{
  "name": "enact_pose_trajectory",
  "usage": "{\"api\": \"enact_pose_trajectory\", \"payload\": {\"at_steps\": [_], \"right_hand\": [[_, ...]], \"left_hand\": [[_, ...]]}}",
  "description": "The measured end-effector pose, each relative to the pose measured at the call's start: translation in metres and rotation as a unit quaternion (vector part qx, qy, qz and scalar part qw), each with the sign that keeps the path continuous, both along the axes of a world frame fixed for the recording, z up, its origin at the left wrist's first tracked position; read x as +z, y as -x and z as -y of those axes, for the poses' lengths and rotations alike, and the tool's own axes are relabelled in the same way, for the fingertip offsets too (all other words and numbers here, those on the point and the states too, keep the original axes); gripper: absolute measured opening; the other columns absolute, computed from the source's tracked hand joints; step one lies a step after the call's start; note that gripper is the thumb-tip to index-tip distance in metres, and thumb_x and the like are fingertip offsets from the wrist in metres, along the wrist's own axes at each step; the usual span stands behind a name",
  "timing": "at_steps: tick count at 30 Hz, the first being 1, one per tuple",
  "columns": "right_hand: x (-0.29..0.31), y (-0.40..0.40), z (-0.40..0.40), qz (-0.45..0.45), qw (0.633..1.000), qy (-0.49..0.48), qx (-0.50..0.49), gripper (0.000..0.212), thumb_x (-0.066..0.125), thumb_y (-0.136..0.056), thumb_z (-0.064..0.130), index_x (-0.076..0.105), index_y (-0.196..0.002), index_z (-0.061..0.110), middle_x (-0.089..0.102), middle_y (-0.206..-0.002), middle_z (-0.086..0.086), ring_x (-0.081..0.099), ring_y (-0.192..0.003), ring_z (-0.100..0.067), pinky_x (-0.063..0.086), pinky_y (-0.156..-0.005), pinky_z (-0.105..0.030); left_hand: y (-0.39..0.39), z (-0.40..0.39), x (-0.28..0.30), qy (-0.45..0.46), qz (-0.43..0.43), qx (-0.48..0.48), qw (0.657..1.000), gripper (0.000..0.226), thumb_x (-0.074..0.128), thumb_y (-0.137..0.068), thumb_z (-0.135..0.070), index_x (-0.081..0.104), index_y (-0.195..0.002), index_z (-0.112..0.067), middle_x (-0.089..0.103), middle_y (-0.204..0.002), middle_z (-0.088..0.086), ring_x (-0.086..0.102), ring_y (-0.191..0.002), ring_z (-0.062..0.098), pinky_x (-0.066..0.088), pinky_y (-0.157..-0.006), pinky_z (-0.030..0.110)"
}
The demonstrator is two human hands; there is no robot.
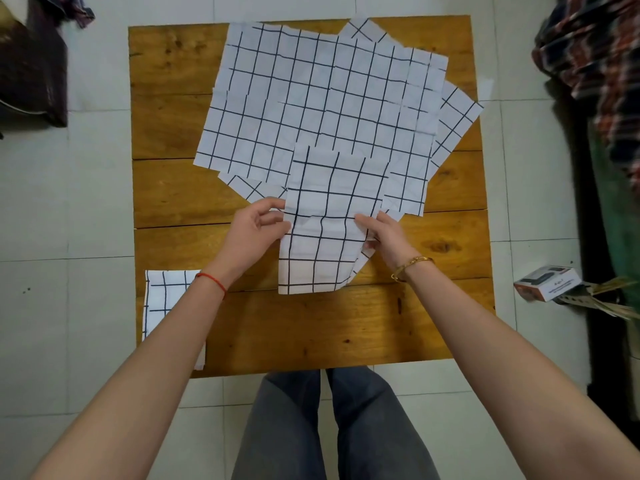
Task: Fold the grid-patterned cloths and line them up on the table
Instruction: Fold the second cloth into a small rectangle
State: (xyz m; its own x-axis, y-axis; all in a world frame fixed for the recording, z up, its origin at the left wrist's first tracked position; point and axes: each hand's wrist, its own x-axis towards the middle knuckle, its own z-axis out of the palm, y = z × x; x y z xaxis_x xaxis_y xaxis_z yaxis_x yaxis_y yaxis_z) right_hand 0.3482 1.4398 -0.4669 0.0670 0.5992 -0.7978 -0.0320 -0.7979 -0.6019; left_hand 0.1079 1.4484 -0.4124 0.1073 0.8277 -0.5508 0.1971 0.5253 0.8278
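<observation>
1. A folded cloth (166, 299) is seen at 8 o'clock on the counter (346, 327).
2. The half-folded cloth (322, 237) is pinched at its side edges by left hand (256, 230) and right hand (388, 233).
3. Unfolded stack (311, 98) lies at 12 o'clock.
4. Judged light, limp, thin; best held at corners/edges.

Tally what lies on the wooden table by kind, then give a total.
Folded cloth at the near left corner: 1
Cloth being folded, held by the left hand and right hand: 1
Heap of unfolded cloths: 1; layers overlap, the number of cloths cannot be told
Total: 3
</observation>
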Motion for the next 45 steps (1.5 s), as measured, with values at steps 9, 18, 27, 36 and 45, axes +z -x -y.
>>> {"api": "enact_pose_trajectory", "payload": {"at_steps": [9,18,27,36,45], "right_hand": [[0.010,0.004,-0.016,-0.096,0.995,0.003,-0.032,0.034,0.071,-0.079,0.016,0.048,-0.103,0.007,0.061,-0.100,-0.004,0.058,-0.095,-0.014,0.044,-0.088,-0.025],[0.011,-0.001,-0.009,0.031,0.995,-0.037,0.089,0.068,0.063,-0.090,0.026,0.028,-0.145,0.008,0.054,-0.129,-0.009,0.058,-0.107,-0.021,0.050,-0.088,-0.031],[0.018,-0.003,-0.008,0.061,0.988,-0.110,0.088,0.027,0.055,-0.091,0.000,0.063,-0.072,0.018,0.057,-0.046,0.020,0.053,-0.046,0.008,0.040,-0.049,-0.008],[0.011,-0.012,-0.002,0.032,0.989,-0.129,0.071,0.019,0.061,-0.087,0.003,0.076,-0.090,0.014,0.074,-0.097,-0.001,0.067,-0.098,-0.008,0.053,-0.083,-0.018],[-0.005,-0.011,0.002,0.124,0.982,-0.141,0.018,0.031,0.044,-0.093,0.001,0.069,-0.101,0.016,0.069,-0.109,0.002,0.061,-0.092,-0.012,0.054,-0.079,-0.027]], "left_hand": [[0.013,-0.010,0.003,0.006,0.001,0.040,0.999,0.024,0.063,-0.088,-0.002,0.058,-0.106,-0.017,0.060,-0.064,-0.006,0.051,-0.060,0.013,0.048,-0.057,0.019],[0.008,-0.001,-0.018,0.042,-0.060,0.095,0.993,0.021,0.062,-0.092,-0.009,0.058,-0.112,-0.012,0.058,-0.070,0.000,0.055,-0.055,0.003,0.049,-0.048,0.014],[0.006,0.004,-0.033,0.053,-0.052,0.113,0.991,0.014,0.064,-0.090,-0.007,0.064,-0.100,-0.017,0.061,-0.075,0.000,0.057,-0.063,0.008,0.052,-0.057,0.016],[0.000,0.011,-0.048,0.029,-0.060,0.068,0.995,0.031,0.052,-0.091,0.007,0.076,-0.084,-0.012,0.074,-0.101,-0.005,0.068,-0.094,0.008,0.054,-0.067,0.019],[-0.007,0.020,-0.061,-0.043,-0.147,-0.019,0.988,0.034,0.050,-0.094,0.002,0.072,-0.108,-0.020,0.062,-0.123,-0.008,0.053,-0.115,0.004,0.041,-0.101,0.017]]}}
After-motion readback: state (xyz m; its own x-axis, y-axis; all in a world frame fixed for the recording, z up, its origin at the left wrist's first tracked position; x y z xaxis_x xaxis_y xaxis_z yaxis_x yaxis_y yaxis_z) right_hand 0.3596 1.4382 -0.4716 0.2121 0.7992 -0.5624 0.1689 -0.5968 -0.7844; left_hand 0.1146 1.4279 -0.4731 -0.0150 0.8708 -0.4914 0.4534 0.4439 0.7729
